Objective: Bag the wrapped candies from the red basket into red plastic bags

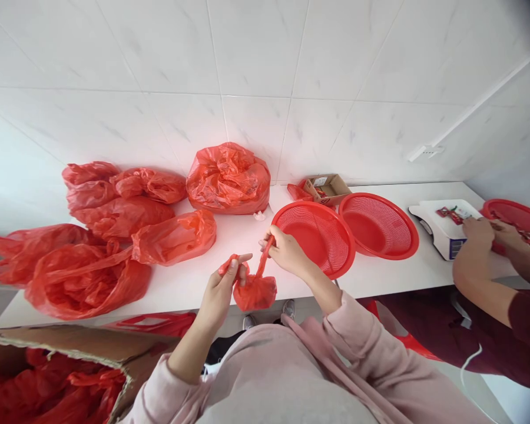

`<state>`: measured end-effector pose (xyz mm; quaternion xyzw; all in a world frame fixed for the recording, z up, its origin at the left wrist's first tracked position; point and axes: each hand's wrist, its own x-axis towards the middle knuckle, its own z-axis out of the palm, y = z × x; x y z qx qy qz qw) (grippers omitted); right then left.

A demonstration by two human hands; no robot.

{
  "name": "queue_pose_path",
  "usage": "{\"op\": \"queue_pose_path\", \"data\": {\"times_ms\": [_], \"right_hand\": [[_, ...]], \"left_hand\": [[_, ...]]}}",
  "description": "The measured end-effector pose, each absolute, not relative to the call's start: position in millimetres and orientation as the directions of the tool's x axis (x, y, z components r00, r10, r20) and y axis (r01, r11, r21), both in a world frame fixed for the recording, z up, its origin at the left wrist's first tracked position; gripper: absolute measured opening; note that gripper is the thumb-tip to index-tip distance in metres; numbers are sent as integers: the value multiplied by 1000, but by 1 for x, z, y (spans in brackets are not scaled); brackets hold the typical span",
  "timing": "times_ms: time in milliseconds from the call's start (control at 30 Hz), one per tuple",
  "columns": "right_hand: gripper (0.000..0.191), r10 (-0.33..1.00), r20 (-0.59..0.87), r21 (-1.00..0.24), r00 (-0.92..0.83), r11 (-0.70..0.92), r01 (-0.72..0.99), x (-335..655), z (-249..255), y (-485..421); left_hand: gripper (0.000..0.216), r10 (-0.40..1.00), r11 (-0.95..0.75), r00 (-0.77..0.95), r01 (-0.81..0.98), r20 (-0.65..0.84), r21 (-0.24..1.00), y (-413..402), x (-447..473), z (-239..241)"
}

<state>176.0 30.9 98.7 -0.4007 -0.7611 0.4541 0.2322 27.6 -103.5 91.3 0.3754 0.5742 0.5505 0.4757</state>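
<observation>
A small filled red plastic bag [255, 294] hangs between my hands, just off the front edge of the white table [183, 288]. My left hand [223, 282] pinches one twisted handle of it, index finger pointing to the right. Higher up, my right hand [285, 248] grips the other handle, which is pulled up taut. The bag's contents are hidden by the plastic. Just beyond my right hand stands a red plastic basket [311, 235] with a mesh wall.
Red bags [115, 206] crowd the table's left side, beside a large bundle [229, 179]. A second basket [377, 227], a small cardboard box [331, 187] and a scale [446, 229] stand rightward. A co-worker's hands [481, 229] are at the scale. A carton [83, 346] holds red bags.
</observation>
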Motion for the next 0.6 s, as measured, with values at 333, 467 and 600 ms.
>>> {"op": "queue_pose_path", "data": {"times_ms": [333, 467, 600], "right_hand": [[30, 633, -33, -976, -773, 146, 161, 161, 124, 22], [22, 676, 18, -914, -737, 309, 262, 168, 102, 23], [17, 827, 62, -889, -559, 300, 345, 181, 101, 21]], "left_hand": [[45, 947, 316, -96, 114, -306, 942, -87, 38, 92], [48, 966, 229, -147, 98, -213, 969, -86, 26, 81], [50, 973, 122, -205, 63, -107, 990, -85, 22, 77]]}}
